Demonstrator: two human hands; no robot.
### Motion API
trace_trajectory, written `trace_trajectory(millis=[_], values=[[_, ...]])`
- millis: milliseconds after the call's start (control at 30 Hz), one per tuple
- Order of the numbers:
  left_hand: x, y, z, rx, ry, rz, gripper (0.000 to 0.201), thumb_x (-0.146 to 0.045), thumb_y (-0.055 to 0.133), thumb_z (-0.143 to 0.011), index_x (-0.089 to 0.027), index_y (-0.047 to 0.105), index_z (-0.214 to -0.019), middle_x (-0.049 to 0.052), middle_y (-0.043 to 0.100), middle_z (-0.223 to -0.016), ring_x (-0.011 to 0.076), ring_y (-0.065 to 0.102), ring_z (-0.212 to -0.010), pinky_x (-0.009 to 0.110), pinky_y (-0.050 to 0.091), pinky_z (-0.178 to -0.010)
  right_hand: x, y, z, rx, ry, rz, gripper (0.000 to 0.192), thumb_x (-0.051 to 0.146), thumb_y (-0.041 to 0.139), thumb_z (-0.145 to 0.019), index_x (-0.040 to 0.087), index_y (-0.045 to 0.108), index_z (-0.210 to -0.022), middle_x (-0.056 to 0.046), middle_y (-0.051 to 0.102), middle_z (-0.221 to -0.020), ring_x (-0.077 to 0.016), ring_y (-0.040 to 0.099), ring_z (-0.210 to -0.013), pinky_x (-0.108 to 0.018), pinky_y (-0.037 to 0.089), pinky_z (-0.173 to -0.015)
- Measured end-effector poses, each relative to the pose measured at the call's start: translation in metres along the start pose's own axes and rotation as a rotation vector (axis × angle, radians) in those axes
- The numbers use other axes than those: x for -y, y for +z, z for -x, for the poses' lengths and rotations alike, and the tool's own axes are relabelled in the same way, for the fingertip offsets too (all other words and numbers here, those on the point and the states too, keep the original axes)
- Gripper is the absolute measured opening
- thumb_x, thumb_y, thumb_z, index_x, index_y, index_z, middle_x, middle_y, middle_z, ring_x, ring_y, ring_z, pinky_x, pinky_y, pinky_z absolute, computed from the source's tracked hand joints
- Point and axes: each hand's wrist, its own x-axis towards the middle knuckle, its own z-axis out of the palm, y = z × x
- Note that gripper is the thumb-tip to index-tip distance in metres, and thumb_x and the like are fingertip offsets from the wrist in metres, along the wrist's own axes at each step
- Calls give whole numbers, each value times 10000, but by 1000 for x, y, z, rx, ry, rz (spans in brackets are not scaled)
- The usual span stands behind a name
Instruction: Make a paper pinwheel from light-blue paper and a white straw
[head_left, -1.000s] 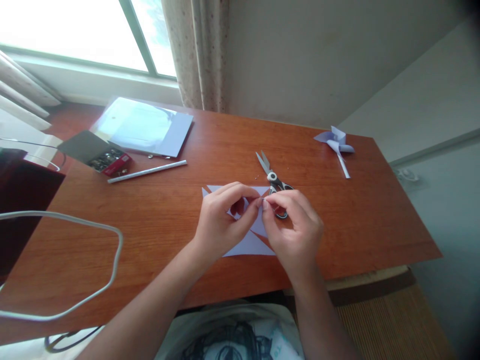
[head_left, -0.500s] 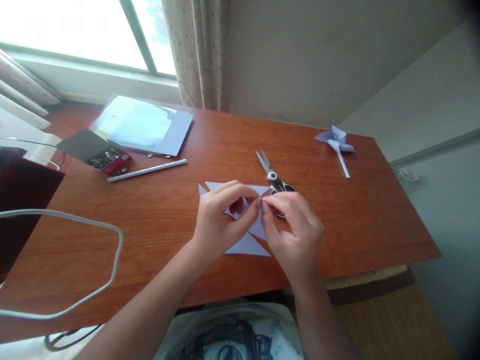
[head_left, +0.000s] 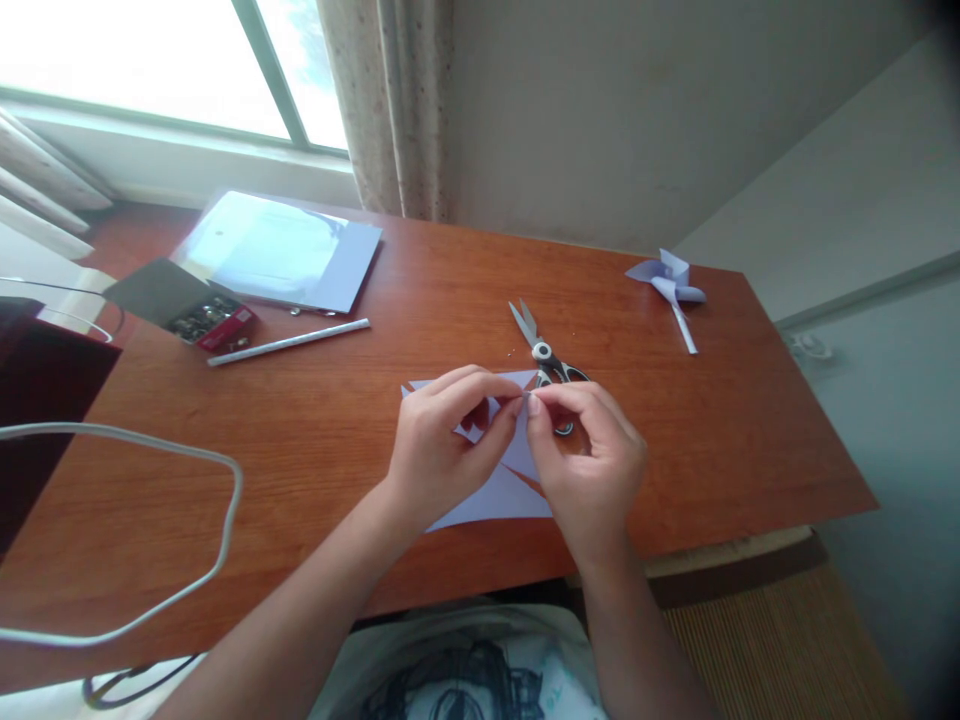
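Left hand (head_left: pixel 442 450) and right hand (head_left: pixel 592 465) meet fingertip to fingertip, both pinched on folded corners of one pale lilac paper (head_left: pixel 499 490), cut into triangular flaps, flat at the near-middle of the table (head_left: pixel 337 440). One pair of scissors (head_left: pixel 546 358) just behind. One finished paper pinwheel (head_left: pixel 670 280) far right. One white stick (head_left: pixel 289 341), one open box (head_left: pixel 202 318) of metal pins, one glossy sheet (head_left: pixel 277 250) far left. Table is smooth reddish wood.
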Motion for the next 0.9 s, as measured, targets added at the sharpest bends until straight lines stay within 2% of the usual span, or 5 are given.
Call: trace_trajectory(millis=[267,600,900], values=[[0,2,2,-27,29,-65,69,-128,654,-913,-175,702,-898,-5,656,-748,79,558,-597,196,471,-580,0,5,3,-73,-116,123,145,115,637,-924,251,688,-929,-54,734,-847,-193,687,-771,-314,563,-713],[-1,1,3,-76,31,-127,70,-121,650,-910,-174,692,-893,-4,669,-751,85,570,-602,197,474,-580,3,9,6,-78,-156,162,160,113,656,-932,232,739,-998,-73,760,-885,-197,729,-826,-313,587,-777],[0,2,2,-102,27,-96,64,-97,682,-893,-154,709,-901,-9,677,-747,76,576,-613,185,463,-575,4,11,8,-66,-193,135,227,56,619,-924,122,771,-1080,-122,771,-950,-205,734,-889,-317,596,-816]])
